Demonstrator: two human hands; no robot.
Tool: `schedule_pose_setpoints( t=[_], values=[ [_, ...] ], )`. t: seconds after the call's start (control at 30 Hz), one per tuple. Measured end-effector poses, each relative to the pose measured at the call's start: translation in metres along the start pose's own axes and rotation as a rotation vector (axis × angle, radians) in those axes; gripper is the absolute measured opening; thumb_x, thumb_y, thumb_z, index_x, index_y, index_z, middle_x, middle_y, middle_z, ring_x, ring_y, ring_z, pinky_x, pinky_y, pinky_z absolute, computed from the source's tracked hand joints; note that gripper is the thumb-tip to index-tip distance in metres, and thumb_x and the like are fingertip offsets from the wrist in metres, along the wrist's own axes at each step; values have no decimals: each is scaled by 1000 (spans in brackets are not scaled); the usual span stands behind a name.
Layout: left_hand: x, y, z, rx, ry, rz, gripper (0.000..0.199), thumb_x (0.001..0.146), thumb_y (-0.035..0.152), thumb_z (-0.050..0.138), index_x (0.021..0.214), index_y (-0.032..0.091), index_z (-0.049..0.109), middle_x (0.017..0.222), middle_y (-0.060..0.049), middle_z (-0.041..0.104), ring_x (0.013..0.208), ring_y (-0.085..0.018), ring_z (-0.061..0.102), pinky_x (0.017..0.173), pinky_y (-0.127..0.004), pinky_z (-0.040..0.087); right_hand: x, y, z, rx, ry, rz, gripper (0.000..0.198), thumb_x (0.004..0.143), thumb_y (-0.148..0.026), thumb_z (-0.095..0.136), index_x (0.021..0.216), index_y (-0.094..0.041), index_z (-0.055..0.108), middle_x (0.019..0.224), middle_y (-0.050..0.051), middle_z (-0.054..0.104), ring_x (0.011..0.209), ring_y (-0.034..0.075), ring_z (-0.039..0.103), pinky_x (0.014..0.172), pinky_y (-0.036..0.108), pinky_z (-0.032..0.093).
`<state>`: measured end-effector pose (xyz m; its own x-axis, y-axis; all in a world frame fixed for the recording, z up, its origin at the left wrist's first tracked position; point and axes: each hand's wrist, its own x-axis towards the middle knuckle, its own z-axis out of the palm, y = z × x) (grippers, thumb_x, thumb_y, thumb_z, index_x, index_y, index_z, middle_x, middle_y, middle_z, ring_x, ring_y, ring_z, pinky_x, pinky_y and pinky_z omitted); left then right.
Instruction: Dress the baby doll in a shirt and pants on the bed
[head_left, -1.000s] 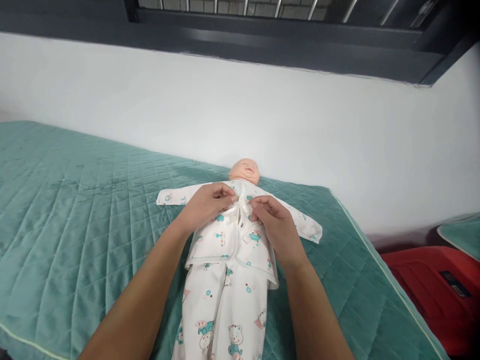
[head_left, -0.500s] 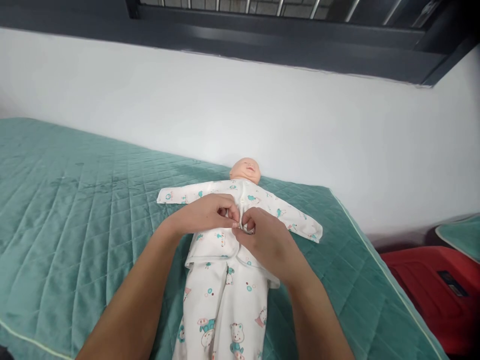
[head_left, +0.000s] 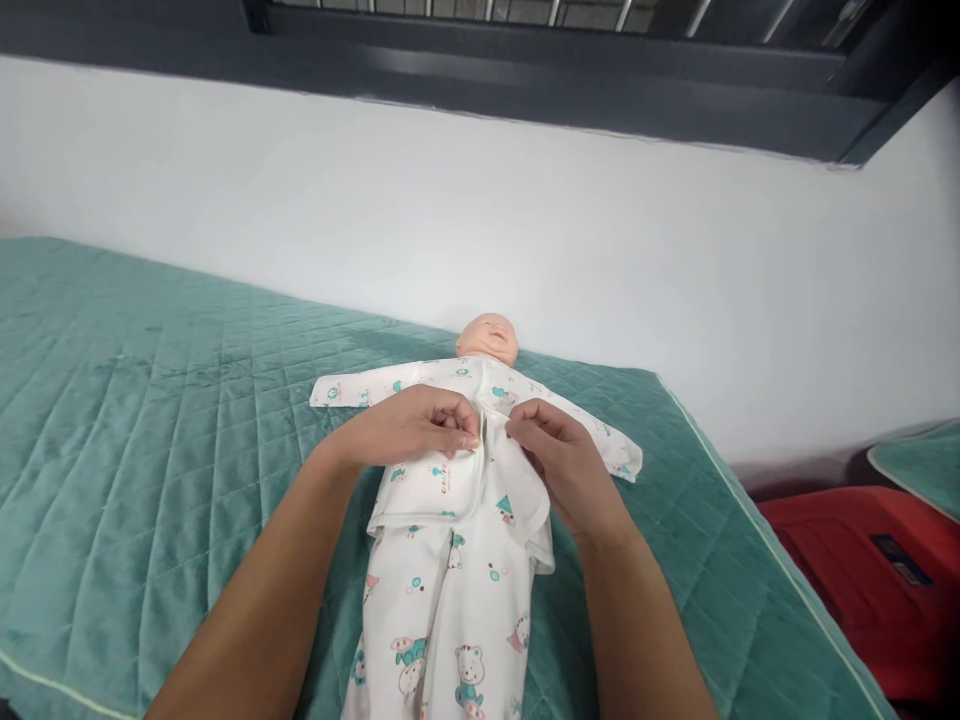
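Note:
A baby doll [head_left: 487, 338] lies on its back, dressed in a white printed baby shirt [head_left: 424, 498] and matching trousers [head_left: 476, 610]. Both sleeves stretch out to the sides. My left hand [head_left: 416, 425] pinches one front edge of the shirt at the chest. Lifted and folded outward, the other front flap [head_left: 517, 480] is held between the thumb and fingers of my right hand [head_left: 562, 460]. A narrow gap parts the two edges below the neck, while the top of the front stays together. The trouser ends run out of view.
Green quilted bedding [head_left: 187, 450] lies beneath the doll, against a white wall [head_left: 375, 210]. A dark window frame [head_left: 525, 80] with bars crosses the top. Beyond the bed's right edge stands a red plastic stool [head_left: 847, 570], with more green cloth [head_left: 919, 470] behind it.
My right hand has moved away to the right from my left, drawing the shirt's flap outward. The front edges, together at the chest before, are now apart. My left hand has stayed in place.

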<state>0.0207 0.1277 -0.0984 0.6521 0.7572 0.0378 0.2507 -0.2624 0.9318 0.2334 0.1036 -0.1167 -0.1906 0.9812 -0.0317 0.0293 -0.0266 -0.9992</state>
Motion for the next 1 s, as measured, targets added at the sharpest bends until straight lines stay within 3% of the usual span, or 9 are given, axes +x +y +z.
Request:
schedule_pose_setpoints(
  t=[0.13, 0.23, 0.6, 0.83, 1.0],
  values=[
    [1, -1, 2, -77, -17, -20, 15, 83, 31, 66, 83, 16, 65, 70, 2, 62, 66, -9, 57, 59, -20, 41, -3, -2, 6, -46, -138, 16, 19, 83, -37, 65, 79, -19, 59, 56, -4, 56, 51, 10, 48, 50, 24, 35],
    [1, -1, 3, -149, -8, -40, 12, 80, 27, 69, 82, 15, 66, 69, 1, 63, 64, -9, 58, 59, -19, 44, -4, -2, 6, -93, -165, 15, 21, 85, -40, 64, 80, -19, 60, 58, -2, 61, 51, 10, 51, 52, 24, 39],
    [4, -10, 3, -292, 16, -35, 14, 77, 24, 72, 81, 15, 62, 67, 2, 63, 60, -8, 58, 56, -19, 45, -4, -6, 7, -196, -174, 37, 34, 90, -46, 58, 71, -17, 63, 59, 1, 64, 53, 11, 56, 54, 24, 44],
    [4, -6, 4, -248, 40, -66, 16, 75, 26, 73, 78, 15, 62, 65, 2, 62, 58, -9, 58, 57, -20, 47, -4, -5, 10, -29, -157, 71, 26, 90, -45, 56, 83, -20, 57, 78, 4, 74, 57, 13, 65, 51, 23, 46],
    [3, -4, 3, -201, 48, -125, 14, 76, 27, 72, 78, 15, 67, 64, 0, 64, 61, -11, 62, 58, -22, 50, -4, -6, 13, -22, -121, 74, 25, 91, -43, 54, 83, -20, 56, 75, 4, 74, 54, 13, 65, 48, 21, 45]
  ],
)
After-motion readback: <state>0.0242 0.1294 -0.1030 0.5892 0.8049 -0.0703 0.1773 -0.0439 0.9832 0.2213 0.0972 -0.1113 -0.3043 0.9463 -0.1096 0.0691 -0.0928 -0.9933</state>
